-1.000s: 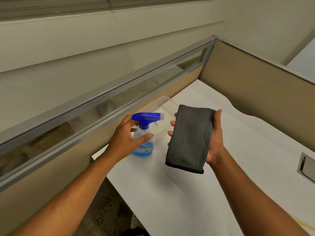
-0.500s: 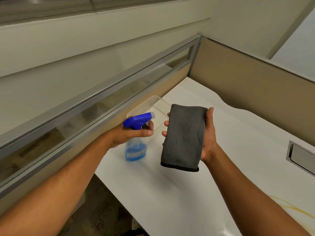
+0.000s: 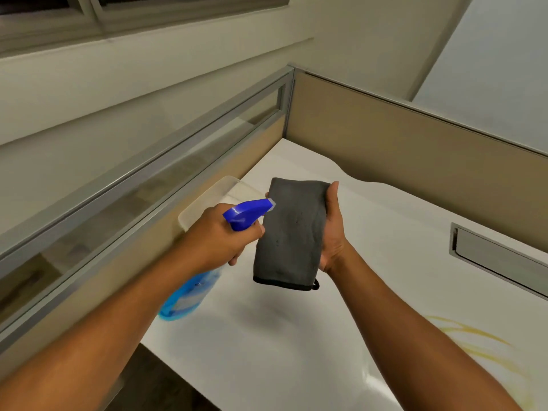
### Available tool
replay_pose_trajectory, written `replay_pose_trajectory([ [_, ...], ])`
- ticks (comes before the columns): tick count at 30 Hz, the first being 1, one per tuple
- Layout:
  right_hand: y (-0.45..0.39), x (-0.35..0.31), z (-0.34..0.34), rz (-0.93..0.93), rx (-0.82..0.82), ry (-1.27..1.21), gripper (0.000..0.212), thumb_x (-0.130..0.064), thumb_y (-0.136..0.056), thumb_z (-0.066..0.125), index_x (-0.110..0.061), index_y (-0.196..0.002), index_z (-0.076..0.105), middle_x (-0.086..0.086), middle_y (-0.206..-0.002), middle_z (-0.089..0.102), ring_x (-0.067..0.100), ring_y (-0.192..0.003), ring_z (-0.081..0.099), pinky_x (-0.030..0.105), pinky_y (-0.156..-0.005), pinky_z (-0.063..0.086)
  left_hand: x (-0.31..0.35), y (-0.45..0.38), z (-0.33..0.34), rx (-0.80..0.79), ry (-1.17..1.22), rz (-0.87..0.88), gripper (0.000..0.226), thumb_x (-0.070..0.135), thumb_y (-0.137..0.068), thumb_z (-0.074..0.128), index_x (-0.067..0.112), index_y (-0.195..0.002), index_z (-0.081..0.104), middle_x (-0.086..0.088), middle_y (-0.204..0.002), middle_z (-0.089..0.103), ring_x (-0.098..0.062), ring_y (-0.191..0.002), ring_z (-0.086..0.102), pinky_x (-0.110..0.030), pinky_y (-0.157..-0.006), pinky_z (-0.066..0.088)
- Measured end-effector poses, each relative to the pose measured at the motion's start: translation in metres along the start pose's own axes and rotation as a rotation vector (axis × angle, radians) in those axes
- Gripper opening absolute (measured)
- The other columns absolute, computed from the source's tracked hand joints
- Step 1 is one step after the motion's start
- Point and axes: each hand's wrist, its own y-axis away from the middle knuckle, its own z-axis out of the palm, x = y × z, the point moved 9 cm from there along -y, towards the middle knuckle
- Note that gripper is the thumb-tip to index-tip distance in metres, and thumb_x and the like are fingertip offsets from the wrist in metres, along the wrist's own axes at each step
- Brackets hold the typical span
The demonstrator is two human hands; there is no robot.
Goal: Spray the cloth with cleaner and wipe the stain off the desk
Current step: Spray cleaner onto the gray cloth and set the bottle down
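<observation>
My left hand (image 3: 218,237) grips the neck of a clear spray bottle (image 3: 189,295) holding blue cleaner, lifted off the white desk (image 3: 296,351) and tilted. Its blue nozzle (image 3: 249,213) points right and almost touches the cloth. My right hand (image 3: 333,232) holds a folded dark grey cloth (image 3: 292,232) upright, thumb on its right edge and fingers behind. Small wet spots show on the cloth's face. A yellowish stain (image 3: 480,345) of curved streaks lies on the desk at the lower right, beyond my right forearm.
A clear plastic container (image 3: 207,200) stands on the desk behind the bottle, against the glass-topped partition (image 3: 166,179). A beige partition (image 3: 415,149) closes the far side. A metal cable hatch (image 3: 498,259) is set into the desk at right. The desk's near-left edge drops to the floor.
My left hand has lifted the bottle off the desk, tilted it and brought the nozzle up to the cloth. The cloth has stayed in my right hand. The view has shifted, showing the stain.
</observation>
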Motion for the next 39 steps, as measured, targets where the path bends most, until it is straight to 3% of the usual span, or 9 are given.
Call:
replay_pose_trajectory([
  [6,0.006,-0.005,-0.002,-0.007,0.045,0.003,0.096,-0.090,-0.080,0.038,-0.015,-0.129,0.072,0.012,-0.130,0.071,0.028,-0.116,0.068,0.047,-0.104,0.050,0.028,-0.008,0.011,-0.006,-0.057,-0.133,0.022,0.029,-0.097,0.070,0.009,-0.091,0.063,-0.008,-0.059,0.061,-0.014,-0.047,0.057,-0.027,-0.055,0.051],
  [13,0.013,-0.013,0.003,-0.042,0.041,0.059,0.098,-0.090,-0.075,0.039,-0.015,-0.127,0.074,0.015,-0.129,0.071,0.031,-0.116,0.068,0.052,-0.109,0.047,0.037,-0.011,0.025,-0.030,-0.161,-0.194,0.031,0.033,-0.101,0.068,0.002,-0.106,0.067,-0.011,-0.070,0.065,-0.021,-0.060,0.064,-0.031,-0.064,0.055],
  [19,0.017,-0.016,0.005,-0.041,0.063,0.076,0.099,-0.090,-0.077,0.035,-0.012,-0.122,0.076,0.016,-0.122,0.073,0.029,-0.111,0.071,0.046,-0.101,0.055,0.061,0.002,0.039,-0.082,-0.165,-0.126,0.026,0.036,-0.098,0.070,0.014,-0.087,0.061,-0.009,-0.065,0.066,-0.019,-0.056,0.065,-0.033,-0.068,0.059],
  [24,0.018,-0.022,0.001,-0.124,0.089,0.073,0.088,-0.085,-0.080,0.039,-0.012,-0.105,0.083,0.012,-0.107,0.078,0.025,-0.101,0.074,0.043,-0.105,0.051,0.079,0.018,0.064,-0.140,-0.229,-0.074,0.027,0.035,-0.100,0.067,0.009,-0.094,0.065,-0.010,-0.067,0.066,-0.015,-0.053,0.062,-0.032,-0.074,0.056],
  [27,0.018,-0.023,0.000,-0.149,0.101,0.082,0.088,-0.084,-0.076,0.047,-0.012,-0.112,0.081,0.014,-0.118,0.075,0.031,-0.116,0.068,0.053,-0.115,0.041,0.080,0.021,0.069,-0.133,-0.268,-0.064,0.030,0.037,-0.102,0.066,0.019,-0.080,0.056,-0.009,-0.069,0.065,-0.015,-0.056,0.062,-0.025,-0.065,0.053],
  [30,0.019,-0.023,0.003,-0.149,0.059,0.080,0.104,-0.088,-0.068,0.060,-0.008,-0.133,0.069,0.020,-0.140,0.063,0.041,-0.138,0.051,0.058,-0.124,0.029,0.079,0.025,0.067,-0.109,-0.288,-0.051,0.034,0.036,-0.102,0.066,0.024,-0.075,0.049,-0.015,-0.078,0.068,-0.022,-0.067,0.067,-0.034,-0.076,0.061],
  [32,0.022,-0.023,0.004,-0.146,0.041,0.070,0.109,-0.092,-0.070,0.053,-0.008,-0.139,0.064,0.021,-0.141,0.062,0.041,-0.137,0.051,0.060,-0.124,0.026,0.075,0.028,0.063,-0.082,-0.284,-0.041,0.034,0.036,-0.101,0.067,0.026,-0.075,0.049,-0.019,-0.084,0.073,-0.031,-0.078,0.073,-0.041,-0.083,0.063],
  [35,0.022,-0.023,0.002,-0.118,0.021,0.020,0.113,-0.096,-0.076,0.030,-0.009,-0.142,0.061,0.019,-0.137,0.066,0.038,-0.129,0.060,0.059,-0.120,0.034,0.061,0.031,0.053,-0.029,-0.275,-0.037,0.031,0.040,-0.101,0.067,0.027,-0.079,0.051,-0.006,-0.074,0.066,-0.023,-0.073,0.070,-0.029,-0.066,0.053],
  [39,0.025,-0.022,0.005,-0.105,-0.018,0.017,0.126,-0.099,-0.067,0.037,-0.009,-0.154,0.045,0.022,-0.144,0.058,0.044,-0.127,0.059,0.062,-0.116,0.035,0.037,0.036,0.050,-0.016,-0.300,-0.081,0.030,0.043,-0.101,0.067,0.029,-0.081,0.049,0.002,-0.069,0.060,-0.019,-0.071,0.067,-0.024,-0.062,0.048],
])
